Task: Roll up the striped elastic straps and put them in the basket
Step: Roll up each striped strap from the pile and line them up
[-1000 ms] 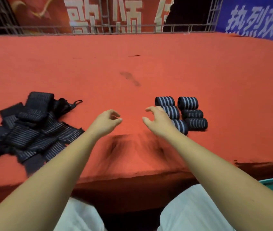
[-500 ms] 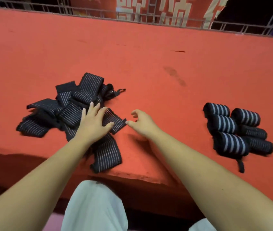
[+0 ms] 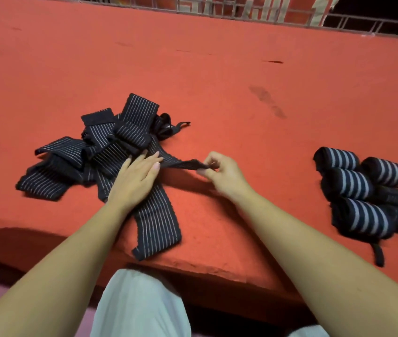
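My right hand [image 3: 224, 176] is curled, thumb and fingers pinching the end of one striped strap [image 3: 183, 164], end lifted just off the surface [image 3: 217, 81] and pulled taut toward the right. My left hand [image 3: 134, 178] lies flat, fingers straight and together, palm down, pressing on the straps where the pinched one leaves the heap; it grips nothing. Under and behind the left hand: the pile of loose straps [image 3: 100, 144], black with thin pale stripes, overlapping at all angles, some folded, one flat band [image 3: 156, 222] running from under my wrist down to the near edge of the surface, its end right at the lip. A thin black tab [image 3: 181, 124] sticks out at the pile's far right side. Well apart, on the right: the rolled straps [image 3: 363, 190], about six dark rolls with bolder white stripes, packed touching in two rows, lying on their sides; a loose tail [image 3: 378, 255] hangs out from the nearest roll toward the edge. Surface is red felt-like cloth, dark stain [image 3: 266, 98] past the middle. Metal railing [image 3: 241, 10] runs along the far edge. My white trousers [image 3: 139, 305] show below the near edge, between my forearms.
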{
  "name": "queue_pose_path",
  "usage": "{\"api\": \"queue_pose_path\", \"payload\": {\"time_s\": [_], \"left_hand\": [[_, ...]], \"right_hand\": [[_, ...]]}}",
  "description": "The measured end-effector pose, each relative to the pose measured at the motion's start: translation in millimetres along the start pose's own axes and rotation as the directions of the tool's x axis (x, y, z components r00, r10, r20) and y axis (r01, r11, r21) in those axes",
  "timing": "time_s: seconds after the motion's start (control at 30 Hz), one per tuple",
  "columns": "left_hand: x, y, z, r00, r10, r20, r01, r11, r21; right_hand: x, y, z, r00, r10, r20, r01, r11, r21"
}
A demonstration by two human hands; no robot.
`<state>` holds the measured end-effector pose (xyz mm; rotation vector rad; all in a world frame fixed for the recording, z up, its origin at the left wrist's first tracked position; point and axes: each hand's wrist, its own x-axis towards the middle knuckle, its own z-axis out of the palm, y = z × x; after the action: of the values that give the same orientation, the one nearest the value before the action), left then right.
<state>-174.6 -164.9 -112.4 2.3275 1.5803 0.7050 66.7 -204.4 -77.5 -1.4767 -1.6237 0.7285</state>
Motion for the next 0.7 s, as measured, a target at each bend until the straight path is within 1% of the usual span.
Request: {"api": "queue_pose_path", "payload": {"time_s": [0.1,0.17,0.2,0.27,0.3,0.37,0.4,0.47,0.53,0.57,0.6,0.63,0.67,0.7], "left_hand": [[-1.0,0.0,0.9,0.999,0.032,0.014,-0.033,0.998,0.044],[-0.2,-0.8,-1.7,1.0,0.028,-0.009,-0.028,0.999,0.043],[0.7,-0.2,-3.4,1.0,0.024,0.007,-0.024,0.998,0.053],[2.5,3.7,-6.0,0.995,-0.012,0.099,-0.002,0.99,0.139],[3.4,7.1,-6.8,0.986,-0.055,0.154,0.025,0.982,0.189],[5.9,19.3,-10.5,0.962,-0.146,0.23,0.091,0.968,0.233],[8.0,26.5,-12.1,0.956,-0.165,0.244,0.111,0.969,0.221],[12.6,43.6,-13.6,0.963,-0.138,0.23,0.106,0.983,0.149],[16.3,67.8,-12.6,0.989,-0.042,0.144,0.034,0.998,0.062],[16.8,84.3,-12.6,0.996,-0.005,0.093,0.004,1.0,0.008],[16.5,104.2,-13.7,0.998,0.016,0.057,-0.012,0.998,-0.064],[14.5,125.8,-15.5,0.998,0.031,0.06,-0.02,0.984,-0.175],[10.1,148.5,-18.7,0.991,0.059,0.119,-0.017,0.945,-0.326],[4.5,169.9,-21.1,0.968,0.125,0.216,-0.002,0.869,-0.495]], "right_hand": [[-13.0,-6.0,-33.5,0.999,0.015,-0.048,-0.012,0.998,0.06],[-25.5,-12.2,-52.7,0.997,0.05,-0.06,-0.039,0.984,0.173],[-32.9,-15.6,-61.6,0.995,0.061,-0.077,-0.039,0.966,0.255],[-47.0,-19.2,-78.6,0.985,0.059,-0.162,0.015,0.907,0.421],[-54.1,-19.4,-86.8,0.977,0.058,-0.206,0.046,0.885,0.463],[-67.9,-19.4,-103.1,0.968,0.059,-0.243,0.062,0.884,0.463],[-73.8,-18.7,-110.9,0.97,0.075,-0.232,0.039,0.892,0.449],[-86.0,-20.4,-124.0,0.976,0.127,-0.174,-0.042,0.905,0.423],[-93.9,-18.5,-135.0,0.966,0.197,-0.166,-0.128,0.927,0.352],[-97.5,-19.3,-139.8,0.966,0.197,-0.166,-0.135,0.936,0.324],[-100.8,-21.1,-144.2,0.973,0.178,-0.149,-0.12,0.936,0.332],[-103.1,-22.8,-147.9,0.98,0.167,-0.105,-0.115,0.917,0.382],[-105.2,-26.2,-151.3,0.985,0.168,-0.043,-0.131,0.882,0.453],[-108.4,-33.7,-154.5,0.987,0.156,0.034,-0.151,0.843,0.516]]}}
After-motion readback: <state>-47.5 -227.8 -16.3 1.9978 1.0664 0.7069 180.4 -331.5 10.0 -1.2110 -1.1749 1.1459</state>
